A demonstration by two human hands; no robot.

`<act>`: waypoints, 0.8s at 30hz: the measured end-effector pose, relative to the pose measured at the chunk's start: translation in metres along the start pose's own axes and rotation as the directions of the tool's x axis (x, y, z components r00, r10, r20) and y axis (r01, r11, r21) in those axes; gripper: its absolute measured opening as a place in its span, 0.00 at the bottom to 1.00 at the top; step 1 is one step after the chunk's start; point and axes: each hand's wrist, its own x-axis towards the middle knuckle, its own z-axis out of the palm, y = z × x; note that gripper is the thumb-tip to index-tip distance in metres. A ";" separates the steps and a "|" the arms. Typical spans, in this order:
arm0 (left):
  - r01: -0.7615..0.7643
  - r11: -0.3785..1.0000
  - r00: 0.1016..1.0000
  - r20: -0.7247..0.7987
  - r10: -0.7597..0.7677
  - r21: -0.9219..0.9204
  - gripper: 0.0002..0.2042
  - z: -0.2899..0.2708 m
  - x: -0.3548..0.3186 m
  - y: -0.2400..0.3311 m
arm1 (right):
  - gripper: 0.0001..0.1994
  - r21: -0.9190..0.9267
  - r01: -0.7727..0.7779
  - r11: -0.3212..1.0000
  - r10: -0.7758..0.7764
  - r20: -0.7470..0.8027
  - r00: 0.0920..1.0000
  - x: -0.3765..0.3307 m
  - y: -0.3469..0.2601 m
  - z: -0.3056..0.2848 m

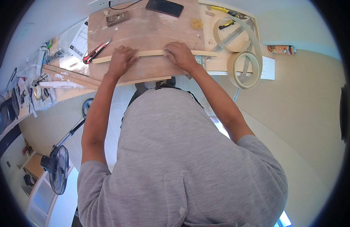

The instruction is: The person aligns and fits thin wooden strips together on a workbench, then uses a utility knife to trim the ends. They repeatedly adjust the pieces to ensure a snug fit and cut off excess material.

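Observation:
A long, narrow, pale wooden strip (pixel 152 53) lies crosswise on the worn brown board (pixel 144 34) in front of me. My left hand (pixel 123 60) is closed over the strip left of its middle, fingers curled across it. Right of the middle, my right hand (pixel 179 56) grips the same strip with bent fingers. Both thumbs point inward, and the bare wood shows between the hands. Beyond my left hand, a red and black utility knife (pixel 96 52) rests near the strip's left end.
A coil of pale edging band (pixel 246 70) sits at the right, its loose loop rising behind. Along the back are a small wooden plane (pixel 117 18), a phone (pixel 164 7) and a yellow tape roll (pixel 197 24). Wooden strips (pixel 71 76) lie left; a fan (pixel 58 170) stands behind.

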 end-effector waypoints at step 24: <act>0.050 0.997 0.998 -0.051 -0.047 0.059 0.14 0.005 0.000 0.002 | 0.16 0.056 -0.030 0.998 0.034 -0.082 0.996 -0.009 0.006 0.013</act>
